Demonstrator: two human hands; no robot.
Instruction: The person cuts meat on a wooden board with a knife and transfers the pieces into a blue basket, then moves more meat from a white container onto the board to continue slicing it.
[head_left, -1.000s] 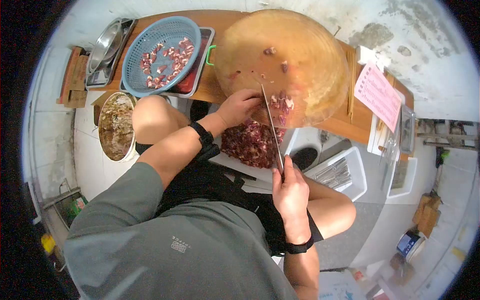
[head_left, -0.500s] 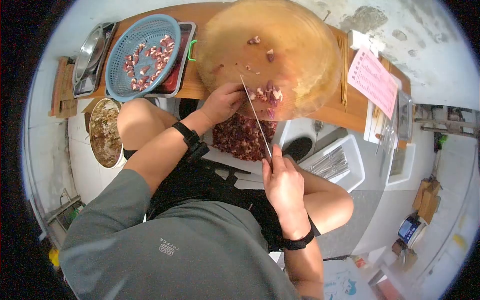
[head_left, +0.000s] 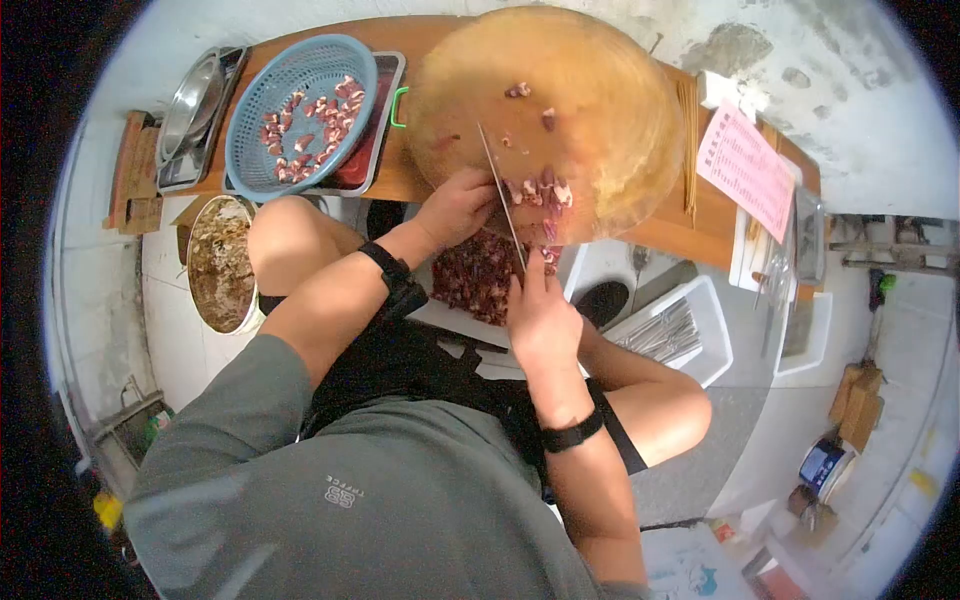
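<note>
My right hand (head_left: 545, 318) is wrapped round the handle of a long thin knife (head_left: 502, 190), its blade pointing away from me over the near part of the round wooden chopping board (head_left: 610, 110). Just left of the blade, my left hand (head_left: 460, 207) rests at the board's near edge with curled fingers; whatever they hold is hidden. Pieces of red and white meat (head_left: 545, 190) lie right of the blade, and a few more are scattered farther back. Below the board's edge, between my legs, a white tray (head_left: 470, 325) carries a heap of cut dark red meat (head_left: 475, 282).
A blue basket (head_left: 240, 135) with meat pieces stands on the wooden table (head_left: 670, 240), left of the board. Skewers (head_left: 688, 150) and a pink printed sheet (head_left: 745, 165) lie to the right. A white bin of metal sticks (head_left: 715, 330) and a dirty bucket (head_left: 220, 265) stand lower down.
My right hand has moved forward and slightly left, pushing the knife farther over the board. My left hand stays beside the blade. The whole view has shifted slightly.
</note>
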